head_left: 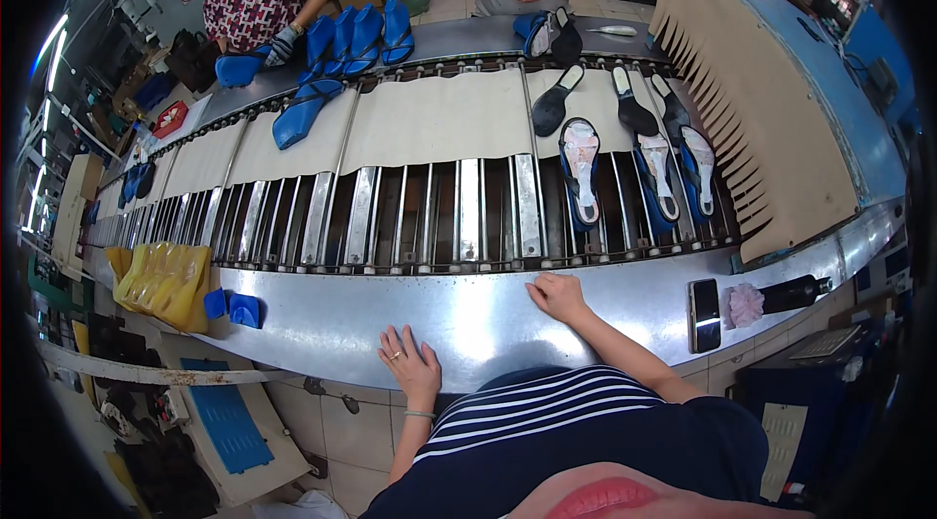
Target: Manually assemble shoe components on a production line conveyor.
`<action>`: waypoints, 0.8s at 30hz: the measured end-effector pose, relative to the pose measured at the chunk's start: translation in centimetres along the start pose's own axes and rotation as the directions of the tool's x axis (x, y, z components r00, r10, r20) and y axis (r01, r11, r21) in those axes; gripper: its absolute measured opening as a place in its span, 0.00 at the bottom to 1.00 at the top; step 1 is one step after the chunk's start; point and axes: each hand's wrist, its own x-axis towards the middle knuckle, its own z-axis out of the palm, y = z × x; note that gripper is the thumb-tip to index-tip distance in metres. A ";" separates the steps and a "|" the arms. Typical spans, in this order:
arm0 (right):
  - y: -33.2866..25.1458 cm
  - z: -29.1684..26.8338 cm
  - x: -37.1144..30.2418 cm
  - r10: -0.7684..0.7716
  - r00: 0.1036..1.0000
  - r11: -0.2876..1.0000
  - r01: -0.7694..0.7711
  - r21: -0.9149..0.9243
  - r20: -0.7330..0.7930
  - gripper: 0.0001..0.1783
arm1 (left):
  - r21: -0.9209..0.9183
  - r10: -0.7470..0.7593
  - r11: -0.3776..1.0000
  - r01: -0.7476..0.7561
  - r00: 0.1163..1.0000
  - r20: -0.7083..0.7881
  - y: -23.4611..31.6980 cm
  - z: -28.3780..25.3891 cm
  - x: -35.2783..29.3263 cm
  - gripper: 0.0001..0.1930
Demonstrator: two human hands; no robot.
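Observation:
My left hand point(411, 367) lies on the front edge of the metal table point(322, 314), its fingers spread and nothing in them. Further right and a little farther in, my right hand point(559, 297) rests curled in a loose fist near the conveyor's near rail, with nothing visible in it. Ahead of it on the conveyor point(468, 211), several blue shoe lasts point(583, 177) lie with their undersides up. Dark shoe soles point(552, 109) with pale heel ends lie just beyond them. Neither hand touches these.
Yellow moulded pieces point(171, 280) and small blue pieces point(244, 310) sit at left. A phone point(704, 315) and dark bottle point(795, 294) lie at right, below a fringed tan cover point(771, 89). Across the conveyor, two people handle blue lasts; another blue last point(305, 114) lies on it.

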 end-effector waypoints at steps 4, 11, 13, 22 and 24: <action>-0.1 -0.3 0.1 0.001 1.000 1.000 -0.001 -0.002 0.018 0.16 | -0.005 -0.009 1.000 0.009 1.000 0.014 -0.1 0.2 -0.2 0.27; 0.2 -0.4 -0.1 0.002 1.000 1.000 -0.001 -0.010 0.017 0.16 | -0.007 -0.011 1.000 0.011 1.000 0.022 0.3 0.1 -0.2 0.27; 0.3 -0.5 -0.1 0.003 1.000 1.000 -0.003 -0.011 0.019 0.16 | -0.004 -0.008 1.000 0.009 1.000 0.017 0.4 0.2 -0.2 0.27; 0.5 -0.6 -0.1 0.002 1.000 1.000 -0.001 -0.008 0.011 0.17 | -0.007 -0.015 1.000 0.016 1.000 0.021 0.8 0.0 -0.3 0.27; 0.5 -0.7 -0.1 0.002 1.000 1.000 -0.002 -0.009 0.009 0.17 | -0.008 -0.014 1.000 0.015 1.000 0.023 0.9 0.0 -0.3 0.27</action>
